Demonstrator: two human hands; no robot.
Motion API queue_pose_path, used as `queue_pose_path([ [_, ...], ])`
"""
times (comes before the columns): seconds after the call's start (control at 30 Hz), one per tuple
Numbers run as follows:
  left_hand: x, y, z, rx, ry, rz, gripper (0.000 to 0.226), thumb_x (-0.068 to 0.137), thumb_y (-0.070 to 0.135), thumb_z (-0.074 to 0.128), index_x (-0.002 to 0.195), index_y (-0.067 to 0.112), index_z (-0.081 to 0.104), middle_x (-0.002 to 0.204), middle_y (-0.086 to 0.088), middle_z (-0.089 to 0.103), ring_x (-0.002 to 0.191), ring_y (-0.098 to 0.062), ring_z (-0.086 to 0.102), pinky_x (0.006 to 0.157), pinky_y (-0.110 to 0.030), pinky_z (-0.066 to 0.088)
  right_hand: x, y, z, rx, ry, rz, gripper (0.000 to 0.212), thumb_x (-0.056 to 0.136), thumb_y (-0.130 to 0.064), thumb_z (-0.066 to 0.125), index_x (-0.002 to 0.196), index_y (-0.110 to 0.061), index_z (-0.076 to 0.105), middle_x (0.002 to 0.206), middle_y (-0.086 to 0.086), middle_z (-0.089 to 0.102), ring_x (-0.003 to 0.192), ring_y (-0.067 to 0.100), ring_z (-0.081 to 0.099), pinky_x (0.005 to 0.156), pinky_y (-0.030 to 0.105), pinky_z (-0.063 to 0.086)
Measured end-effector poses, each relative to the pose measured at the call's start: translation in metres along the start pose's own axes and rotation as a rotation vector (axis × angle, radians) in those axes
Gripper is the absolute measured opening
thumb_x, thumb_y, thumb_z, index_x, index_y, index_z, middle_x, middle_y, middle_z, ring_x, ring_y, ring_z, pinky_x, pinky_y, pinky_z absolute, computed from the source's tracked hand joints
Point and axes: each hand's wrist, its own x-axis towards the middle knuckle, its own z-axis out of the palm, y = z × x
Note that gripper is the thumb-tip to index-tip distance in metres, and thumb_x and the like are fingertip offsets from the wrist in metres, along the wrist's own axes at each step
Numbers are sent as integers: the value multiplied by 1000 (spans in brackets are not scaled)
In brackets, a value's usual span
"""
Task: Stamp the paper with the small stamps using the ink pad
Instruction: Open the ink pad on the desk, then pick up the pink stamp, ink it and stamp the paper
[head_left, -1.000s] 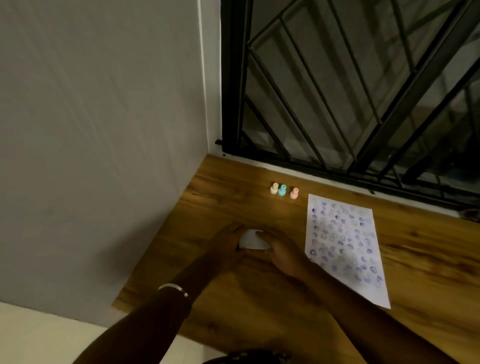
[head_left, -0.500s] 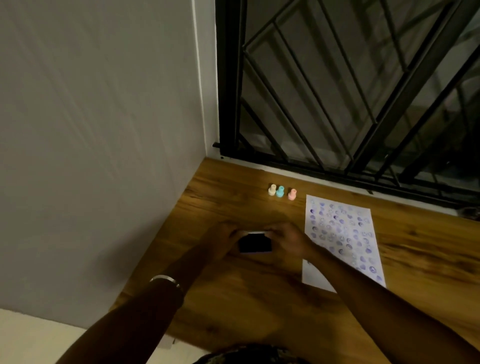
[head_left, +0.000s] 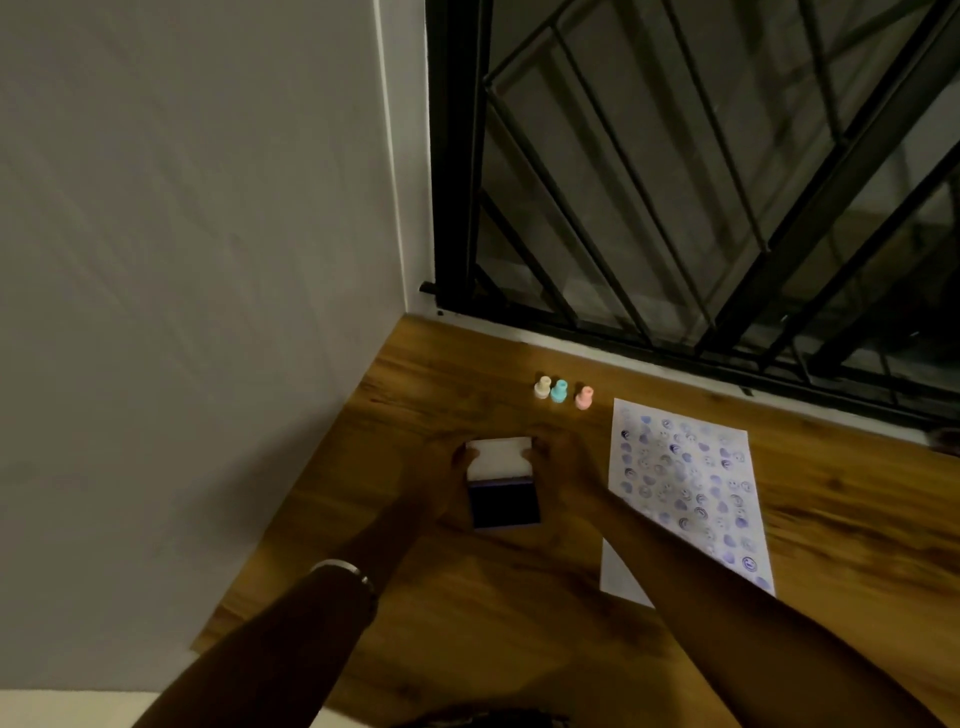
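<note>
The ink pad (head_left: 503, 502) lies open on the wooden table (head_left: 467, 623), its dark blue pad facing up and its white lid (head_left: 500, 458) folded back. My left hand (head_left: 441, 470) grips the lid's left edge and my right hand (head_left: 563, 467) grips its right edge. Three small stamps stand in a row beyond: cream (head_left: 542, 387), teal (head_left: 559, 391) and pink (head_left: 584, 398). The paper (head_left: 685, 483), covered with several blue stamp marks, lies to the right, partly under my right forearm.
A grey wall (head_left: 182, 260) borders the table on the left. A black metal window grille (head_left: 701, 182) runs along the far edge. A bracelet (head_left: 340, 569) sits on my left wrist.
The closed white ink pad has been opened: the lid swung back and the dark pad now faces up. Both hands stayed on it.
</note>
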Motion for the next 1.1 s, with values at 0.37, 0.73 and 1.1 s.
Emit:
queue_pose_path([
  [0.37, 9, -11, 6, 111, -15, 7, 28, 95, 24, 54, 114, 10, 67, 121, -13, 63, 107, -28, 58, 88, -29, 42, 13, 10, 11, -19, -33, 4, 15, 90, -7, 61, 105, -5, 66, 115, 15, 61, 105, 28, 57, 88, 34, 47],
  [0.73, 14, -7, 7, 55, 53, -13, 26, 97, 25, 51, 111, 10, 67, 113, -13, 65, 98, -28, 61, 83, -34, 47, 7, 9, -2, 33, 50, 47, 14, 95, -16, 54, 101, -11, 66, 106, 10, 65, 99, 24, 61, 83, 31, 47],
  [1.1, 54, 31, 27, 52, 3, 40, 27, 97, 27, 48, 114, 16, 65, 105, -9, 69, 88, -22, 63, 72, -29, 45, 50, 45, -67, -227, 160, 165, 34, 98, -28, 49, 131, -19, 48, 131, 14, 55, 114, 34, 57, 95, 49, 51],
])
